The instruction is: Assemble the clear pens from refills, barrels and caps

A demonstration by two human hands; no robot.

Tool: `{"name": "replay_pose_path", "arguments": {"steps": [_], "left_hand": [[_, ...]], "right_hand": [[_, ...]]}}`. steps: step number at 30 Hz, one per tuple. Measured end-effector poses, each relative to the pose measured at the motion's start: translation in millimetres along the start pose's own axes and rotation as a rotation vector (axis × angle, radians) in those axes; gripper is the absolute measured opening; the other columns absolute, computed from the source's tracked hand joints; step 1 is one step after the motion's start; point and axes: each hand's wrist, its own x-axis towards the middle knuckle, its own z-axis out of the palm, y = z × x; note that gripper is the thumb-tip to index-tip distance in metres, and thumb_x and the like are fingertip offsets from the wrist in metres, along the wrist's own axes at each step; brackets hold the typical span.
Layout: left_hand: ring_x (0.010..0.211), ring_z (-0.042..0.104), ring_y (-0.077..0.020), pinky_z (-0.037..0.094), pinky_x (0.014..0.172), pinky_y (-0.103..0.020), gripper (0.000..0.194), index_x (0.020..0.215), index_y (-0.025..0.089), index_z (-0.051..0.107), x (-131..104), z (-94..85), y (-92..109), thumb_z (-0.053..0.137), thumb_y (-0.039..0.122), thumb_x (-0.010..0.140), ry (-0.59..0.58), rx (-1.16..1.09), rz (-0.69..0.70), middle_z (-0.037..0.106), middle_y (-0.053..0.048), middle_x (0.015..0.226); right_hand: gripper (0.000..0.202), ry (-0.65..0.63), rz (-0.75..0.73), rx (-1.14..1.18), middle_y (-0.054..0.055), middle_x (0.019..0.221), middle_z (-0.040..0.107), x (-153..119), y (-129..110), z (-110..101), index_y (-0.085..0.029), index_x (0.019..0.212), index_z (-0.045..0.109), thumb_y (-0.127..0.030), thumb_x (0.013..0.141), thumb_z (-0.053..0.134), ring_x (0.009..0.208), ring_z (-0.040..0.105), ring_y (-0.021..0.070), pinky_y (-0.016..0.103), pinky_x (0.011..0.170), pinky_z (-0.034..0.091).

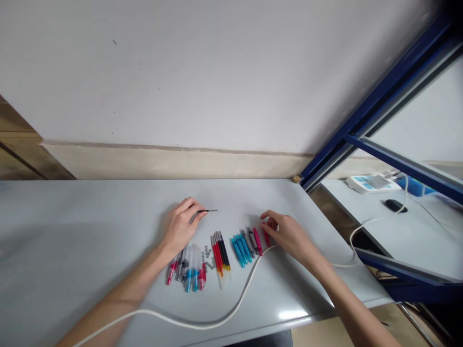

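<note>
– Fingers of left hand (pixel 183 219), centre of frame: thumb and forefinger pinched together on one thin dark refill (pixel 208 210); long axis nearly level, grey end pointing right
– Right hand (pixel 287 231)?
– Right of centre, fingers curled at one pink pen barrel (pixel 266 237); gripped or merely touched, cannot tell
– Lie of barrel?
– Steeply slanted, crosswise to refill, lower right of it, well apart; right hand nearer

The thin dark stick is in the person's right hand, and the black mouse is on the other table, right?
Wrong hand: the head view shows the thin dark stick in the left hand. The black mouse is indeed on the other table.
</note>
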Motion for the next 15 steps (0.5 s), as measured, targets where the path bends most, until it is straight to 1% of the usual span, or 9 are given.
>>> {"name": "replay_pose_path", "arguments": {"steps": [2,6,8,10,12,13,15], "left_hand": [[0.084,0.061,-0.0160,0.048,0.078,-0.029,0.014,0.090,0.021,0.068,0.1,0.6,-1.2,0.058,0.026,0.097,-0.003,-0.011,-0.004,0.062,-0.002,0.089],[0.085,0.062,-0.0162,0.048,0.080,-0.029,0.014,0.092,0.021,0.069,-0.2,1.2,-3.1,0.058,0.028,0.098,0.000,-0.027,-0.024,0.063,-0.003,0.091],[0.085,0.062,-0.0159,0.048,0.080,-0.028,0.014,0.093,0.021,0.069,-0.5,1.2,-3.9,0.057,0.027,0.098,0.005,-0.040,-0.024,0.062,-0.003,0.091],[0.085,0.061,-0.0155,0.048,0.079,-0.028,0.014,0.094,0.021,0.069,-0.7,1.2,-4.4,0.057,0.026,0.098,0.001,-0.039,-0.014,0.062,-0.003,0.092],[0.085,0.061,-0.0153,0.048,0.080,-0.027,0.014,0.094,0.020,0.069,-0.7,1.1,-4.6,0.057,0.026,0.098,-0.007,-0.031,-0.011,0.062,-0.003,0.092],[0.084,0.061,-0.0151,0.048,0.080,-0.027,0.014,0.094,0.020,0.069,-0.6,1.1,-4.5,0.057,0.026,0.098,-0.011,-0.030,-0.014,0.062,-0.003,0.092],[0.084,0.061,-0.0150,0.048,0.080,-0.027,0.014,0.093,0.020,0.069,-0.4,1.0,-4.2,0.057,0.026,0.098,-0.014,-0.033,-0.024,0.062,-0.003,0.092]], "right_hand": [[0.018,-0.012,0.001,0.014,0.003,0.075,0.070,-0.8,-2.5,0.4,-0.023,0.102,0.068,-0.029,0.089,0.057,0.066,0.062,0.0204,0.031,0.062,0.042],[0.020,-0.001,-0.034,0.092,0.001,0.070,0.069,6.7,-4.6,-3.6,-0.021,0.100,0.071,-0.028,0.087,0.057,0.063,0.060,0.0189,0.031,0.065,0.044],[0.022,0.056,-0.084,0.164,0.002,0.069,0.068,18.7,-9.2,-11.0,-0.020,0.098,0.073,-0.029,0.087,0.056,0.065,0.060,0.0187,0.032,0.067,0.044],[0.023,0.147,-0.149,0.275,0.003,0.070,0.068,35.0,-18.7,-19.1,-0.020,0.096,0.075,-0.031,0.087,0.057,0.066,0.059,0.0188,0.032,0.068,0.044],[0.023,0.210,-0.179,0.447,0.004,0.071,0.067,52.5,-31.9,-21.6,-0.021,0.094,0.076,-0.032,0.088,0.057,0.068,0.057,0.0186,0.031,0.067,0.043],[0.023,0.250,-0.176,0.582,0.003,0.071,0.066,60.8,-38.6,-19.0,-0.021,0.096,0.075,-0.034,0.089,0.056,0.068,0.056,0.0182,0.031,0.066,0.043],[0.023,0.285,-0.208,0.907,0.004,0.080,0.065,74.4,-50.1,-5.9,-0.021,0.098,0.072,-0.035,0.091,0.056,0.072,0.057,0.0168,0.030,0.067,0.044]]}}
